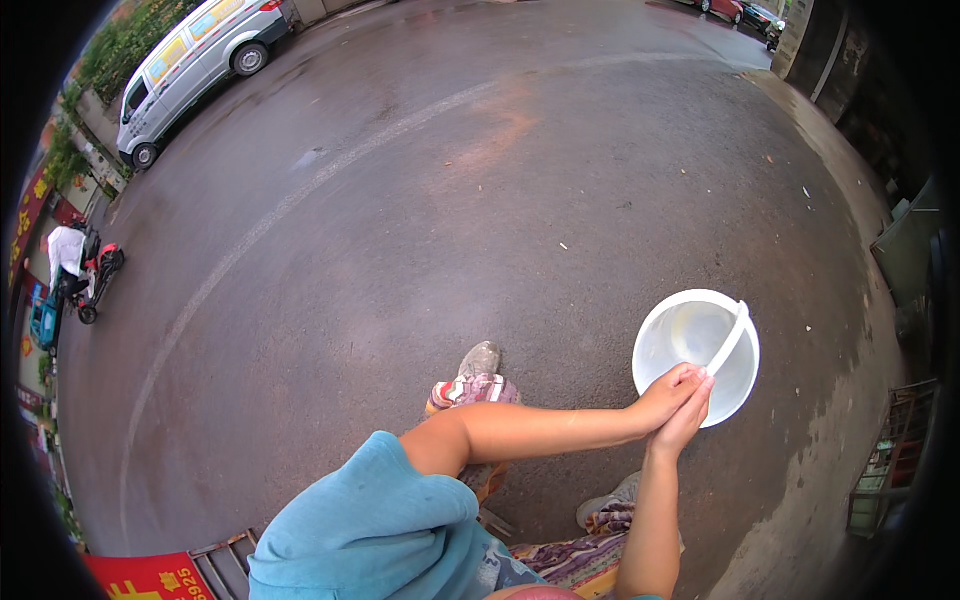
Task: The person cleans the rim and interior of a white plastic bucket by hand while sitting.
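A white plastic bucket (664,337) is at the right, above wet asphalt; I look down into its pale inside. Its white handle (726,346) slants from the far rim towards my fingers. Reaching across from the blue sleeve, my left hand (666,397) closes around the near end of that handle. Against it, palm side hidden, my right hand (684,421) has its fingertips at the same end. Both hands overlap the bucket's near rim. Whether the bucket touches the ground cannot be told.
Asphalt (465,247) with a curved pale line spreads ahead. A silver van (195,67) stands at upper left, and a person on a red scooter (90,270) is at far left. Metal racks (892,457) line the right edge. A red sign (154,577) bearing writing lies at lower left.
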Demonstrator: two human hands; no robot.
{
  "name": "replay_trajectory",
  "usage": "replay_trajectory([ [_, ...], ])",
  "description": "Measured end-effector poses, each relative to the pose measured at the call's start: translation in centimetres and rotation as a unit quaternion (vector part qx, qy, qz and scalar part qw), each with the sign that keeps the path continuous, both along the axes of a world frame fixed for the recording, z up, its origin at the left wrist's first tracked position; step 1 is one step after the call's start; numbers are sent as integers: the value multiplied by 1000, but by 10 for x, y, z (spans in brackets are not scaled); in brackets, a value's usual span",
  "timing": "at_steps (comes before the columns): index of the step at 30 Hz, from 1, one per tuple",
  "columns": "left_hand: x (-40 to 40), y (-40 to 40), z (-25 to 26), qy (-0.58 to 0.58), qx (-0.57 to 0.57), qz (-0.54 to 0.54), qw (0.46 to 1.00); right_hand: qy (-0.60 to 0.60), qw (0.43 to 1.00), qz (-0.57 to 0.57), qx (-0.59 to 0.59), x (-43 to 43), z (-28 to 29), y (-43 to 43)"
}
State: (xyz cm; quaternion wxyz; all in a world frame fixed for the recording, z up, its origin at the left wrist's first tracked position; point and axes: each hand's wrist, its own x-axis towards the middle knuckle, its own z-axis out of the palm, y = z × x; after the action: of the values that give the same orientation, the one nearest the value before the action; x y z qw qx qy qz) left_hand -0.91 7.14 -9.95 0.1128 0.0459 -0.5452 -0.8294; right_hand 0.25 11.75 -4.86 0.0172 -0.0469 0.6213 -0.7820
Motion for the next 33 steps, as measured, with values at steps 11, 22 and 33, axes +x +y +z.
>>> replay_trajectory([
  [11, 24, -10, -27, -389, 199, -75, 896, -432, 900, 29, -39, -8, -86, 14],
  [22, 22, -12, 33, -113, 142, -30, 983, -126, 992, 2, -32, -2, -3, 1],
  [33, 16, -15, 55, -89, 123, -73, 986, 22, 997, -30, 61, -12, 10, 1],
])
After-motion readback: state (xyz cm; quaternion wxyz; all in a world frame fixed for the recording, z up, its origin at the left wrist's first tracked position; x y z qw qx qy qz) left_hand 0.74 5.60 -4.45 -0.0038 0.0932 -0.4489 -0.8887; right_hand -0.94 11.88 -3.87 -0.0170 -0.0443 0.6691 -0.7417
